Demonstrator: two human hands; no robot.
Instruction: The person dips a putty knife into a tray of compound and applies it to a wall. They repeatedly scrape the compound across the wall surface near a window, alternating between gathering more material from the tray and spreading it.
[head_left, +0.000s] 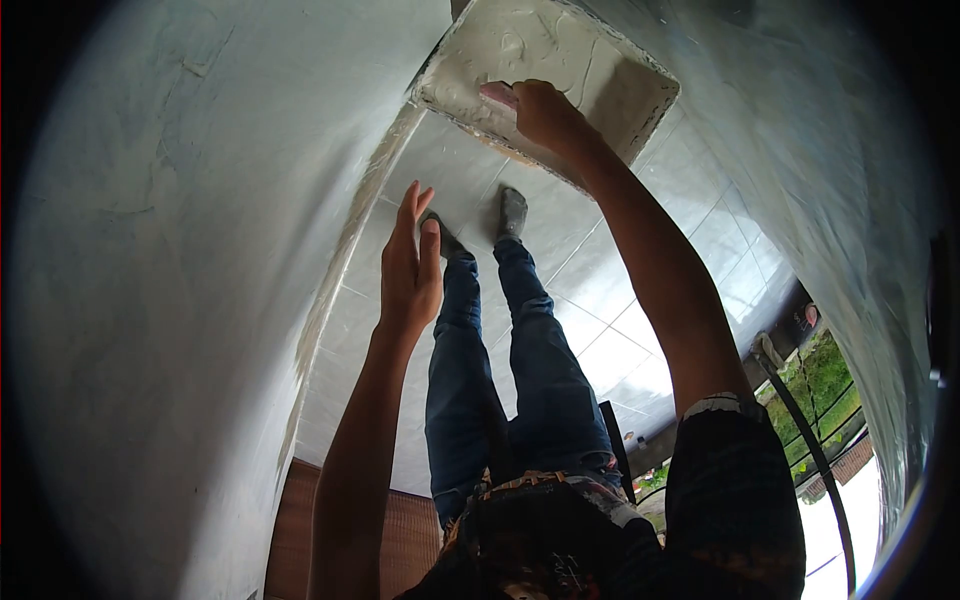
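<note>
My right hand (pixel 550 118) reaches over a wide rectangular tub (pixel 655 112). Its fingers are closed around a pinkish tool (pixel 497 95), of which only a short end shows. Whether it has a blade I cannot make out. Pale wet plaster (pixel 512 50) with ridges and swirls fills the tub beneath it. My left hand (pixel 410 270) is raised in the air, fingers stretched out and holding nothing, between the wall and my legs.
A grey-white smeared wall (pixel 170 260) rises along the left. Translucent plastic sheeting (pixel 800 110) hangs at the right. My feet stand on grey floor tiles (pixel 585 265) below the tub. A dark cable (pixel 815 450) runs at lower right, beside an opening onto greenery.
</note>
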